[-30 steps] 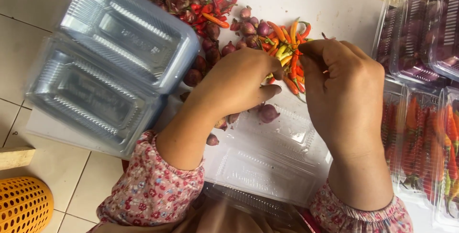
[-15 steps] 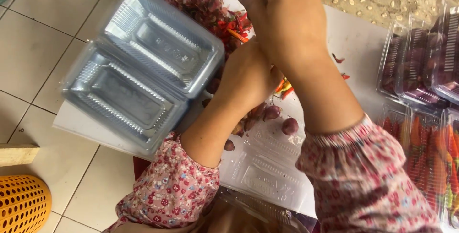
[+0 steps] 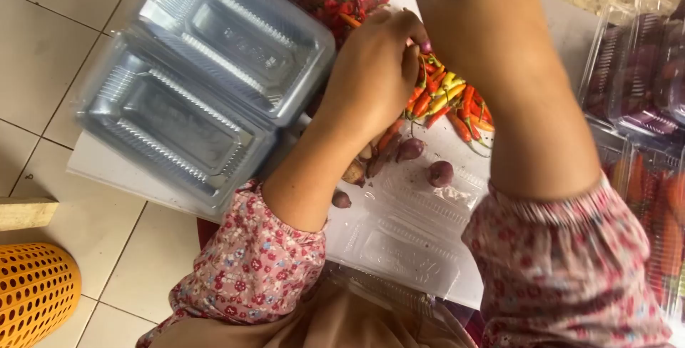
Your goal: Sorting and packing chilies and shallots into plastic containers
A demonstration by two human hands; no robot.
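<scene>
Chillies (image 3: 446,102), red, orange and yellow, lie bunched on the white tabletop (image 3: 571,30) above an open clear tray (image 3: 407,248). The left hand (image 3: 371,73) has its fingers (image 3: 412,34) curled around them. The right hand is cut off at the top; its grip cannot be told. Shallots (image 3: 440,173) lie just below.

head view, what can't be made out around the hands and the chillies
- Right hand: head view, its fingers are cut off by the top edge, so its grip cannot be told.
- Left hand: its palm side faces away; what its fingertips pinch is hidden.
- Chillies: partly covered by both hands.
- Filled clear boxes: blurred, cut by the right edge.
</scene>
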